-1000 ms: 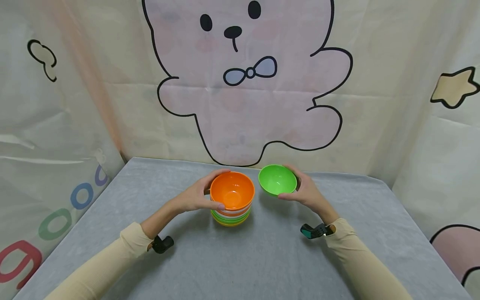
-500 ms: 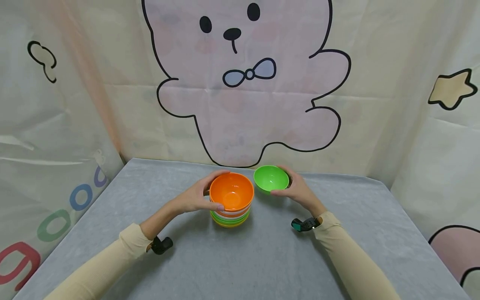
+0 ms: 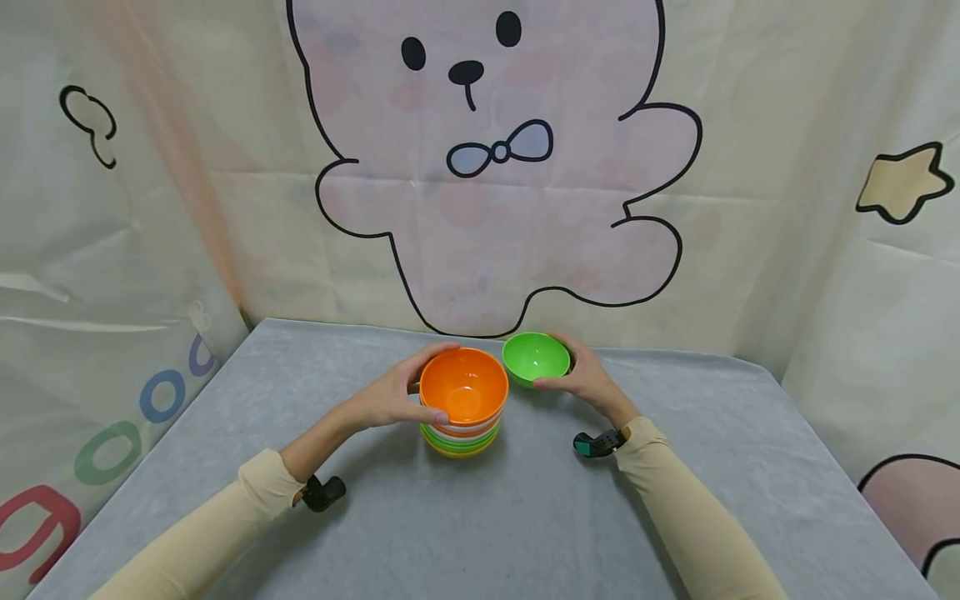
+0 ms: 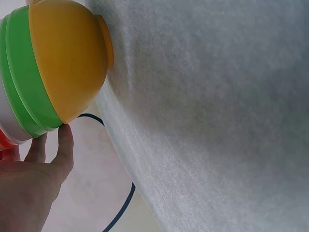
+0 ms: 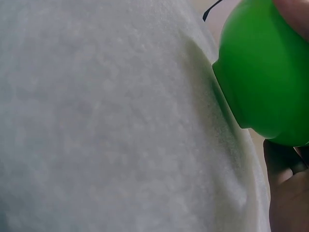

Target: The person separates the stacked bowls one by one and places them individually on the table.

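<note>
and the right hand [image 3: 587, 380] grips the glossy, round green bowl [image 3: 536, 358] from its right, just beside the far right of the orange-topped stack of smooth, multicoloured bowls [image 3: 464, 404], gripped from the left by the left hand [image 3: 393, 392]!

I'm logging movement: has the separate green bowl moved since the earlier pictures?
Yes. Relative to the printed bow tie in the head view, the green bowl has moved left, closer to the bowl stack.
</note>
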`<state>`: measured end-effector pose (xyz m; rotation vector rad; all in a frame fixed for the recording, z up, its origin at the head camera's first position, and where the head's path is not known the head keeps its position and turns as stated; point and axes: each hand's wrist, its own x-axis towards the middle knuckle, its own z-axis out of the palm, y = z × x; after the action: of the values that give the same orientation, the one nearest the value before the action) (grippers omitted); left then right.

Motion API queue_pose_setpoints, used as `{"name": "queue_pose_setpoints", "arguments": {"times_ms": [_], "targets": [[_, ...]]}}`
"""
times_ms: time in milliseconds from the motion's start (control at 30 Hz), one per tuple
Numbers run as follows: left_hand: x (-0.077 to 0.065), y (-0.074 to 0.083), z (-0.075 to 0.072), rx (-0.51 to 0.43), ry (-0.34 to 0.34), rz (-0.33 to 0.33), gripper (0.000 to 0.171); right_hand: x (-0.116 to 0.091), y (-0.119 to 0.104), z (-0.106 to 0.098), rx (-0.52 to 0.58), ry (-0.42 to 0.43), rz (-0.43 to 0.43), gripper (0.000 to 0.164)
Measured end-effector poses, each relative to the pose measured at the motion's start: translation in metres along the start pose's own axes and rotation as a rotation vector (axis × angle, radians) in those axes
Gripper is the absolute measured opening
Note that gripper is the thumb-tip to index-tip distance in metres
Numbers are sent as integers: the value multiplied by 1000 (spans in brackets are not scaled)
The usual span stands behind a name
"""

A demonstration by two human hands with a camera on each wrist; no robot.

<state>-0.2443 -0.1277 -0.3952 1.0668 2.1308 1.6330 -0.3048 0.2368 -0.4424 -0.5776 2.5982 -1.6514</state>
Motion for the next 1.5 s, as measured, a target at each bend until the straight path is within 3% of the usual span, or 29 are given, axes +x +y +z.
{"name": "queue_pose_setpoints", "arguments": {"times_ms": [400,767,1167,1500], "targets": [[0,1,0,8,3,-10,89,2,8,-3,-12,7,19,94],[0,1,0,1,3,-6,89,0,7,-8,36,-62,24,103],[-1,3,0,0,2,-22,88,-11,7,-30,213,-95,32,97],[0,3,1,-10,-3,-23,88,-24,2,-46,184,-66,-24,86]]}}
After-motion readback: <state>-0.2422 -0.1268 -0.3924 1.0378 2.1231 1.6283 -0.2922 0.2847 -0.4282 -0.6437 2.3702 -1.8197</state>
